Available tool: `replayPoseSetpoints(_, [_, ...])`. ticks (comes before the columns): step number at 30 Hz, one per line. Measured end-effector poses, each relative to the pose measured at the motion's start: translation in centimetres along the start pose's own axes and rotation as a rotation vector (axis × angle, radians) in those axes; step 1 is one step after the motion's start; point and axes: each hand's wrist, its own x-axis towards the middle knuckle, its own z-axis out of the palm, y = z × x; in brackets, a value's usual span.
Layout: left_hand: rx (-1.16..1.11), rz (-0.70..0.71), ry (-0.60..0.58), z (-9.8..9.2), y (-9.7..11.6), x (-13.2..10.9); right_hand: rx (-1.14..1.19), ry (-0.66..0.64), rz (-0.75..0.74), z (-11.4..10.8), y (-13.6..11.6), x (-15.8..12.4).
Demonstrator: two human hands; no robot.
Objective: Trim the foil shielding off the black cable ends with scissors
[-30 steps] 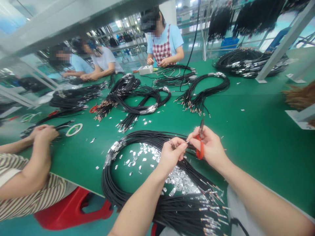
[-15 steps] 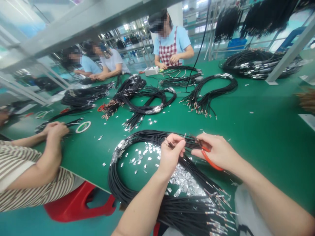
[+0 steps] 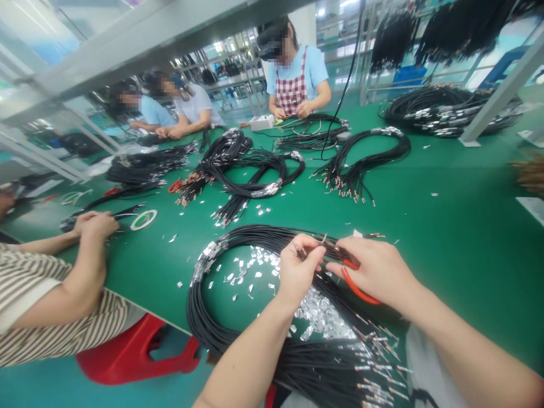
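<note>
My left hand (image 3: 300, 263) pinches a black cable whose end sticks up between thumb and forefinger. Close on its right, my right hand (image 3: 369, 263) is closed on orange-handled scissors (image 3: 359, 288), whose blades point toward the held cable end. Below both hands lies a large loop of black cables (image 3: 198, 309), with silvery wrapping (image 3: 209, 255) at its left bend and stripped, coppery ends at the lower right. Small foil scraps (image 3: 321, 311) are piled inside the loop on the green table (image 3: 459, 226).
More black cable bundles (image 3: 378, 139) lie across the table. A person in striped clothing works at the left beside a red stool (image 3: 123, 351); a white tape roll (image 3: 143, 220) is near their hands. Several people sit opposite. A metal post (image 3: 504, 85) stands at right.
My right hand with the scissors has moved slightly left, bringing the blades to the cable end in my left hand. The person opposite has lowered a hand.
</note>
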Motion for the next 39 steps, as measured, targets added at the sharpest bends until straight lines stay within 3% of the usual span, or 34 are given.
replayPoseSetpoints(7, [-0.002,0.000,-0.002,0.2,0.4,0.0,0.036,-0.063,0.047,0.1,0.0,0.2])
replayPoseSetpoints(12, [-0.067,0.029,0.029,-0.7,0.7,0.7,0.132,-0.103,0.114,-0.2,0.5,0.4])
replayPoseSetpoints(15, [-0.053,0.000,-0.046,-1.1,0.7,0.9,0.238,0.102,0.012,-0.5,0.1,0.1])
replayPoseSetpoints(17, [0.034,-0.027,-0.139,-1.0,0.7,0.7,0.273,0.287,-0.192,-0.6,-0.4,-0.1])
replayPoseSetpoints(19, [0.144,-0.010,-0.233,-0.7,0.7,0.4,0.202,0.365,-0.390,-0.5,-0.7,-0.1])
replayPoseSetpoints(21, [0.267,0.052,-0.306,-0.6,0.7,0.0,0.070,0.326,-0.487,-0.5,-0.9,-0.2])
replayPoseSetpoints(26, [0.582,0.228,-0.447,-1.2,1.4,-0.3,-0.114,0.121,-0.485,-0.7,-0.8,-1.0])
replayPoseSetpoints(34, [0.709,0.294,-0.685,-1.9,2.2,-0.1,0.129,-0.128,-0.410,-1.1,-0.4,-1.6])
replayPoseSetpoints(39, [0.618,0.264,-0.681,-2.2,1.7,0.4,0.303,-0.191,-0.351,-1.4,-0.3,-1.1])
